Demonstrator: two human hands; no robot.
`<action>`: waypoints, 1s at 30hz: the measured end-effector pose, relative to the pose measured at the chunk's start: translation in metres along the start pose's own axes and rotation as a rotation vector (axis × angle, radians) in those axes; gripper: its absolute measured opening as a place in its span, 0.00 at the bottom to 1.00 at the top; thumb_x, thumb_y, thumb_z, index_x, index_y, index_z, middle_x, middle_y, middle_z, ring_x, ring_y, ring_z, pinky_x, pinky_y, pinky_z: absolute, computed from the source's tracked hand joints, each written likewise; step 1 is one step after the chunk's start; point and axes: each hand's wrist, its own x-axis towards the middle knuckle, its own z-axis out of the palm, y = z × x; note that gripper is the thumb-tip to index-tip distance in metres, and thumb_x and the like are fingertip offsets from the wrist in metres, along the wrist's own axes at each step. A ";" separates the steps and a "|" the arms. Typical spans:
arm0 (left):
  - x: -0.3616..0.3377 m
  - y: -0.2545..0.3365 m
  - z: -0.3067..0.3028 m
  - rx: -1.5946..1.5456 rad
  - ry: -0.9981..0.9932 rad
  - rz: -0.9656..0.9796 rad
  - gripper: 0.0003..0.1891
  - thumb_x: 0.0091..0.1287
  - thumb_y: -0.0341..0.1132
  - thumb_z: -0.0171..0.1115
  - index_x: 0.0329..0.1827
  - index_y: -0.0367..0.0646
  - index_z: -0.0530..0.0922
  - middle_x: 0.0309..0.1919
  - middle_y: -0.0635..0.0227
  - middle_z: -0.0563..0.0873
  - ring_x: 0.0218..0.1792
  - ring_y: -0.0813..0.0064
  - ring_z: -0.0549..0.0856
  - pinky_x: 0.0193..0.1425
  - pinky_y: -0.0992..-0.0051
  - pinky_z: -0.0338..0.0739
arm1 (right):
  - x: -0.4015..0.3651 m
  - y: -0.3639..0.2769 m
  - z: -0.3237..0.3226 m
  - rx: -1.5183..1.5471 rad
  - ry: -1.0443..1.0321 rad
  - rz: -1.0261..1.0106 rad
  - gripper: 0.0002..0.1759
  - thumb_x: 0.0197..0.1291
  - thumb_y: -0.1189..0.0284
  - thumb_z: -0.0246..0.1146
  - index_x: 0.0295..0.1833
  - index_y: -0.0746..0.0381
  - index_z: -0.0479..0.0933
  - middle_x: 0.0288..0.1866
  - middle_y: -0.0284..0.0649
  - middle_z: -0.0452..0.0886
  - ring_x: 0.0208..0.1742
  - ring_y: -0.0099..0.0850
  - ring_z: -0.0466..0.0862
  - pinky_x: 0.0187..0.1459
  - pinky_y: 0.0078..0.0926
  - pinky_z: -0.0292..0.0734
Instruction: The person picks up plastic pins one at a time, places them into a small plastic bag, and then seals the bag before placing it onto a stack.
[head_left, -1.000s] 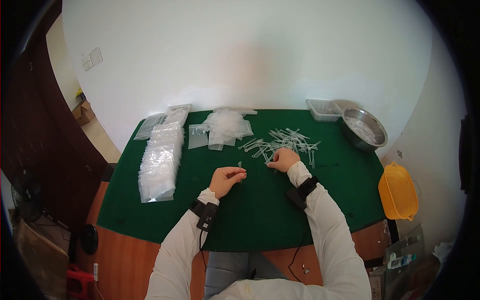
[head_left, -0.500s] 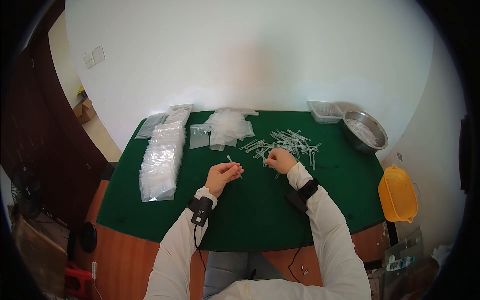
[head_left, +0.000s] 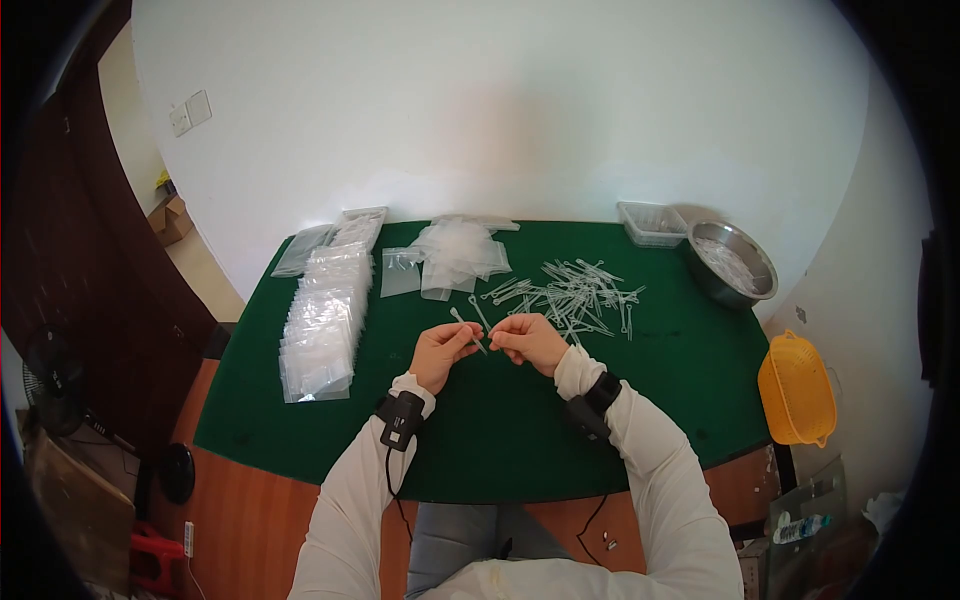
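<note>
Above the near half of the green table (head_left: 500, 440), the left hand (head_left: 443, 352) pinched two thin clear plastic sticks (head_left: 466, 322), their tips pointing away. The right hand (head_left: 528, 338) met it with fingertips closed together, so the step looked like passing a picked stick across, and adding it to the bundle would call for a fine, aligned pinch. Whether the right fingers truly gripped a stick was too small to tell, and farther off the loose pile (head_left: 582, 288) blurred together, as did the contents of the steel bowl (head_left: 730, 262).
</note>
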 end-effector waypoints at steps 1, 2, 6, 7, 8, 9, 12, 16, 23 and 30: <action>0.000 -0.001 -0.001 0.016 -0.009 0.006 0.12 0.63 0.35 0.56 0.43 0.36 0.77 0.38 0.67 0.81 0.40 0.78 0.80 0.46 0.79 0.74 | 0.001 0.003 0.000 0.000 -0.001 0.000 0.05 0.54 0.75 0.60 0.36 0.65 0.76 0.27 0.35 0.78 0.20 0.16 0.70 0.20 0.12 0.64; 0.001 -0.001 -0.001 0.033 -0.018 0.013 0.12 0.63 0.35 0.56 0.43 0.36 0.77 0.38 0.68 0.81 0.39 0.79 0.79 0.45 0.80 0.74 | 0.002 0.007 -0.001 0.003 0.013 -0.022 0.06 0.54 0.74 0.60 0.35 0.65 0.76 0.27 0.34 0.78 0.20 0.16 0.70 0.19 0.12 0.64; 0.000 -0.001 0.000 0.064 -0.052 0.033 0.11 0.63 0.35 0.57 0.43 0.36 0.78 0.37 0.68 0.81 0.38 0.80 0.79 0.45 0.80 0.74 | 0.005 0.018 0.000 0.020 0.026 -0.060 0.06 0.54 0.73 0.60 0.35 0.65 0.76 0.26 0.34 0.78 0.19 0.16 0.70 0.19 0.12 0.63; 0.000 -0.001 0.001 0.072 -0.065 0.040 0.12 0.62 0.35 0.57 0.43 0.36 0.78 0.37 0.68 0.81 0.38 0.81 0.79 0.45 0.80 0.74 | 0.005 0.019 0.000 0.032 0.010 -0.058 0.06 0.55 0.72 0.61 0.34 0.65 0.75 0.26 0.34 0.78 0.19 0.16 0.70 0.19 0.12 0.63; 0.000 -0.001 0.001 0.072 -0.064 0.040 0.12 0.62 0.35 0.57 0.43 0.36 0.78 0.37 0.68 0.81 0.38 0.81 0.79 0.45 0.80 0.74 | 0.005 0.021 0.001 0.044 -0.006 -0.057 0.07 0.55 0.72 0.61 0.34 0.65 0.75 0.26 0.34 0.78 0.18 0.16 0.69 0.19 0.12 0.63; 0.000 -0.001 0.002 0.080 -0.065 0.053 0.12 0.62 0.35 0.57 0.43 0.36 0.78 0.37 0.68 0.81 0.38 0.81 0.79 0.45 0.81 0.74 | 0.006 0.022 0.001 0.044 -0.006 -0.056 0.07 0.55 0.72 0.61 0.34 0.65 0.75 0.26 0.34 0.78 0.18 0.16 0.69 0.19 0.12 0.63; -0.001 0.000 0.004 0.097 -0.067 0.078 0.11 0.62 0.34 0.57 0.43 0.36 0.78 0.37 0.68 0.81 0.38 0.81 0.79 0.45 0.81 0.74 | 0.007 0.024 0.003 0.003 0.032 -0.014 0.08 0.55 0.70 0.62 0.33 0.64 0.74 0.25 0.34 0.77 0.17 0.16 0.69 0.18 0.13 0.63; -0.002 0.000 0.009 0.136 -0.044 0.128 0.11 0.62 0.32 0.57 0.43 0.35 0.78 0.37 0.67 0.82 0.37 0.80 0.80 0.44 0.81 0.75 | 0.007 0.025 0.003 -0.012 0.026 0.004 0.09 0.55 0.69 0.62 0.33 0.64 0.73 0.25 0.34 0.77 0.17 0.17 0.69 0.18 0.13 0.63; -0.002 -0.001 0.009 0.132 -0.036 0.152 0.10 0.62 0.32 0.57 0.43 0.34 0.78 0.37 0.65 0.82 0.38 0.78 0.81 0.45 0.80 0.75 | 0.006 0.022 0.003 -0.045 0.017 0.046 0.08 0.55 0.68 0.61 0.32 0.63 0.73 0.25 0.34 0.76 0.19 0.16 0.69 0.20 0.13 0.65; -0.001 0.001 0.009 0.150 0.022 0.131 0.09 0.62 0.31 0.56 0.41 0.34 0.78 0.36 0.64 0.82 0.37 0.77 0.81 0.44 0.79 0.76 | 0.012 0.012 -0.024 -0.217 0.186 -0.029 0.07 0.56 0.70 0.59 0.31 0.63 0.73 0.23 0.32 0.76 0.19 0.16 0.69 0.18 0.13 0.64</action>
